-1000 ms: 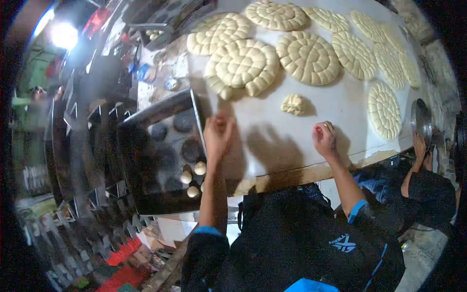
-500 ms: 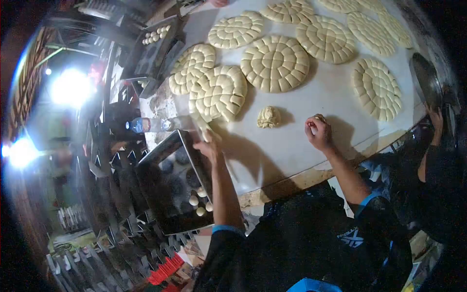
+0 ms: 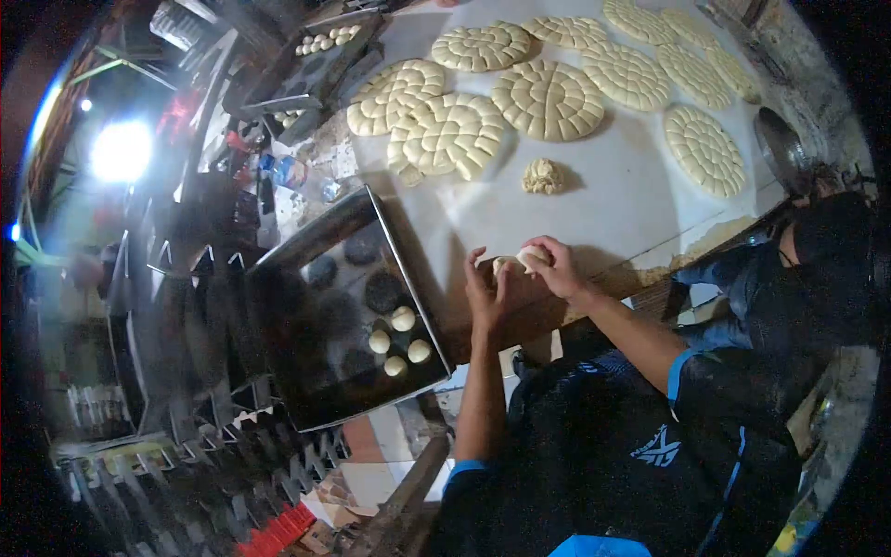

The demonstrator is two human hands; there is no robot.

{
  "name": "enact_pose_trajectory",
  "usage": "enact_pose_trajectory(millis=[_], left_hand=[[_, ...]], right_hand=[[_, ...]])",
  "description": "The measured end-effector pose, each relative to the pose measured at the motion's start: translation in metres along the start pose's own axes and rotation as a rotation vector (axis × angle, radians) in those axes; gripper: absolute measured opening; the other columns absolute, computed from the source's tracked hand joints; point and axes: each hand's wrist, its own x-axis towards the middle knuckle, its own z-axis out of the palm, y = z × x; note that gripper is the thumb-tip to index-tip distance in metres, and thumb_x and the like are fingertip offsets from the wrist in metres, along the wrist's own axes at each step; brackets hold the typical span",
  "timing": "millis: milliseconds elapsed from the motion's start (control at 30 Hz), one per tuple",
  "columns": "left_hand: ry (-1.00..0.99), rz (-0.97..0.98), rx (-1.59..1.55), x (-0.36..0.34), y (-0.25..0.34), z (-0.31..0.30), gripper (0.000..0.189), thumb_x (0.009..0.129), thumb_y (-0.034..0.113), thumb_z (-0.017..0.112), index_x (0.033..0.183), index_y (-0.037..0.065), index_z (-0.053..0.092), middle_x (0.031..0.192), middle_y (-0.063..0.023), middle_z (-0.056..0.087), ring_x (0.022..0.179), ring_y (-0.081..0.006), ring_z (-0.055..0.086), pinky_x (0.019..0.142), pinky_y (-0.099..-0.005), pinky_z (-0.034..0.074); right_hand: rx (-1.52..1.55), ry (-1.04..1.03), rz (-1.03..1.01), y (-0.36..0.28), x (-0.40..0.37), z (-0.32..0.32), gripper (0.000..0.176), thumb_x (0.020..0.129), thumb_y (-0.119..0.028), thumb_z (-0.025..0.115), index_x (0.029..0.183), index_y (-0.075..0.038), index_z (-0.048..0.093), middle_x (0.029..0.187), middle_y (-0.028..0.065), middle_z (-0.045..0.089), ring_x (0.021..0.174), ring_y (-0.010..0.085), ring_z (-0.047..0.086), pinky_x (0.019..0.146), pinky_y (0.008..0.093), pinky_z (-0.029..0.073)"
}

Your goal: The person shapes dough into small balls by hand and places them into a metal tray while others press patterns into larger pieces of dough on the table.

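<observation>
Right hand (image 3: 557,271): clamped on the right end of the dough (image 3: 532,258).
Left hand (image 3: 484,290): fingers parted at its left end; whether gripping, I cannot tell.
Dough: right of the tray (image 3: 320,311), long axis crosswise, right end pointing slightly away from the person; one piece or two is unclear.
Balls (image 3: 403,318): four, in the tray's near right corner.
Lump (image 3: 543,176): on the bench (image 3: 617,200), right of the tray.

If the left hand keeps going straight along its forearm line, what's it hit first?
Likely the right side of the scored dough round ahead of the left hand, past bare tabletop. Height is unclear; it might pass above.
</observation>
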Motion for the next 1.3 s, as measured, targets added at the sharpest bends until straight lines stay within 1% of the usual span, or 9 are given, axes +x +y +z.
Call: enact_pose_trajectory(millis=[200, 400, 667, 733, 833, 1000, 1100, 1267, 1300], left_hand=[[0.007, -0.096, -0.122, -0.025, -0.062, -0.008, 0.029, 0.096, 0.023, 0.059, 0.113, 0.001, 0.051, 0.099, -0.014, 0.059, 0.091, -0.0231, 0.057, 0.084, -0.0392, 0.046], [-0.054, 0.31, 1.064, 0.04, -0.054, 0.011, 0.033, 0.085, 0.031, 0.069, 0.103, 0.005, 0.059, 0.105, -0.0149, 0.054, 0.106, -0.0366, 0.048, 0.091, -0.0486, 0.04], [-0.215, -0.099, 0.556, 0.076, -0.02, 0.127, 0.022, 0.087, 0.026, 0.065, 0.096, 0.006, 0.063, 0.101, -0.0138, 0.062, 0.103, -0.031, 0.055, 0.102, -0.0433, 0.039], [-0.34, 0.291, 0.866, 0.005, -0.071, 0.105, 0.015, 0.086, 0.017, 0.063, 0.095, 0.005, 0.063, 0.104, -0.0147, 0.064, 0.111, -0.031, 0.055, 0.107, -0.0421, 0.037], [-0.703, -0.289, 0.663, 0.021, -0.041, 0.04, 0.022, 0.083, 0.012, 0.06, 0.102, 0.001, 0.063, 0.113, -0.0174, 0.063, 0.117, -0.0369, 0.051, 0.108, -0.0454, 0.036], [-0.063, 0.172, 0.881, 0.124, -0.065, 0.073, 0.021, 0.08, 0.013, 0.065, 0.099, 0.004, 0.062, 0.102, -0.0153, 0.065, 0.1, -0.0347, 0.058, 0.086, -0.0465, 0.044], [-0.235, -0.148, 0.773, 0.104, -0.01, 0.123, 0.026, 0.079, 0.01, 0.065, 0.104, 0.004, 0.063, 0.098, -0.0185, 0.062, 0.092, -0.0412, 0.055, 0.091, -0.046, 0.044], [-0.465, 0.299, 0.973, 0.03, -0.048, 0.034, 0.025, 0.079, 0.008, 0.066, 0.103, 0.006, 0.062, 0.102, -0.0155, 0.061, 0.1, -0.0368, 0.053, 0.094, -0.0449, 0.042], [-0.237, -0.076, 0.545, 0.035, -0.083, 0.015, 0.023, 0.08, 0.009, 0.066, 0.102, 0.007, 0.063, 0.101, -0.0137, 0.061, 0.1, -0.0355, 0.053, 0.092, -0.0451, 0.042]], right_hand=[[-0.193, 0.538, -0.092, -0.05, -0.003, -0.125, 0.027, 0.09, -0.018, 0.065, 0.113, -0.006, 0.058, 0.104, 0.0067, 0.058, 0.091, 0.0142, 0.055, 0.076, 0.031, 0.048], [-1.198, -0.119, -0.463, -0.033, 0.018, -0.237, 0.022, 0.087, -0.023, 0.06, 0.098, -0.004, 0.055, 0.097, 0.0154, 0.052, 0.092, 0.0325, 0.05, 0.083, 0.0489, 0.039], [-0.948, 0.049, -0.563, -0.015, 0.082, -0.15, 0.016, 0.083, -0.01, 0.061, 0.089, 0.0, 0.05, 0.088, 0.0179, 0.052, 0.088, 0.038, 0.052, 0.089, 0.0531, 0.042], [-0.916, -0.191, -0.573, -0.012, 0.058, -0.171, 0.014, 0.081, -0.007, 0.061, 0.087, 0.001, 0.052, 0.087, 0.019, 0.053, 0.088, 0.0386, 0.053, 0.096, 0.0557, 0.041], [-0.854, -0.293, -0.406, -0.002, 0.072, -0.229, 0.021, 0.078, -0.007, 0.063, 0.095, 0.002, 0.054, 0.092, 0.0193, 0.055, 0.093, 0.0401, 0.055, 0.096, 0.0568, 0.041], [-0.978, 0.098, -0.514, -0.031, 0.147, -0.19, 0.02, 0.081, -0.011, 0.064, 0.097, -0.003, 0.055, 0.093, 0.0131, 0.054, 0.095, 0.0356, 0.053, 0.093, 0.0558, 0.04], [-0.892, -0.005, -0.446, -0.024, 0.135, -0.17, 0.017, 0.083, -0.014, 0.067, 0.094, -0.005, 0.058, 0.092, 0.0128, 0.056, 0.095, 0.0346, 0.053, 0.091, 0.0523, 0.042], [-0.718, -0.124, -0.416, -0.027, 0.134, -0.178, 0.014, 0.085, -0.017, 0.069, 0.087, -0.004, 0.064, 0.087, 0.0124, 0.061, 0.074, 0.0314, 0.062, 0.068, 0.0427, 0.051], [-0.627, -0.136, -0.334, -0.038, 0.139, -0.173, 0.015, 0.083, -0.018, 0.071, 0.089, -0.005, 0.066, 0.088, 0.0137, 0.061, 0.071, 0.0324, 0.064, 0.063, 0.0425, 0.053]])
